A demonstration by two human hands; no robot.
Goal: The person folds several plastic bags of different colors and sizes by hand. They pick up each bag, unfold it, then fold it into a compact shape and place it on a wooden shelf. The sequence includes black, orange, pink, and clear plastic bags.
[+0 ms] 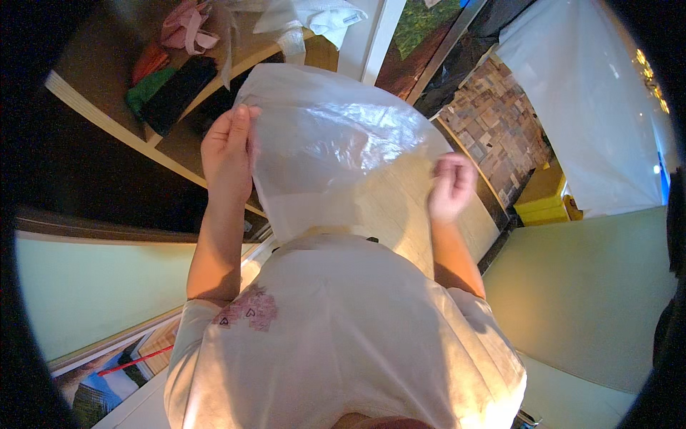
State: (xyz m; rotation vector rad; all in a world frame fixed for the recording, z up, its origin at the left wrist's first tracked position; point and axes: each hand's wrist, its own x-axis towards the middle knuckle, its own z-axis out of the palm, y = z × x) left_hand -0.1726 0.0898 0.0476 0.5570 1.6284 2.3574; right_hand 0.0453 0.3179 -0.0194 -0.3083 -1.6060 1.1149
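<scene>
A thin translucent plastic bag or sheet is stretched out in front of my body, with light glinting off its crinkled middle. My left hand pinches its left edge between thumb and fingers. At its right corner my right hand, blurred by motion, has its fingers curled where the plastic's edge reaches them. The lower part of the plastic hangs close to my light shirt.
To the left is a wooden shelf unit holding a pink cloth item, a black pouch and a green item. White plastic lies at its far end. A yellow box stands right, near a large translucent sheet.
</scene>
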